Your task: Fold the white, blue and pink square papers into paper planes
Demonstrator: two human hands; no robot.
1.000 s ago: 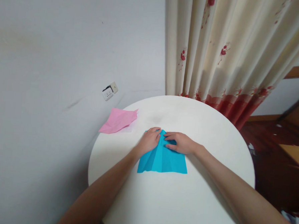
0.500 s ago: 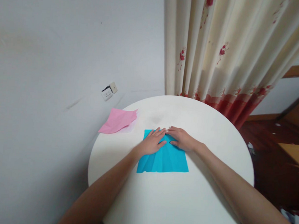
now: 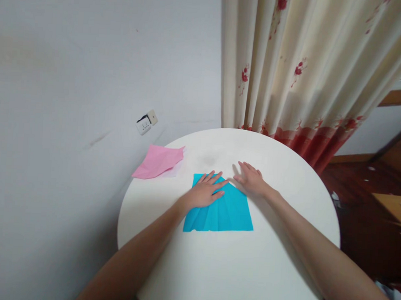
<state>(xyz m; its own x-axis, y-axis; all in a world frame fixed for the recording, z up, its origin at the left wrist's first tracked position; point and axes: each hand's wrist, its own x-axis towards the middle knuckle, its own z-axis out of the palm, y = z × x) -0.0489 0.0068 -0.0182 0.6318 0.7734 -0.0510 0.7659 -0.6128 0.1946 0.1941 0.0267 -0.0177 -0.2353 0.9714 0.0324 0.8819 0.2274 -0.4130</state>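
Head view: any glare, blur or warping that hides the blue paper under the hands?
Head view: soft, even light with no glare on the round white table; the creased blue paper sheet is sharp; the left hand and right hand cast only faint shadows; wide-angle warping bends the floral curtain.

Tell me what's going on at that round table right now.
A person is working a creased blue paper lying flat on the white round table. The left hand presses flat on the sheet's upper left part, fingers spread. The right hand lies open at the sheet's upper right corner, mostly on the table. A pink paper sits apart at the table's far left edge, by the wall.
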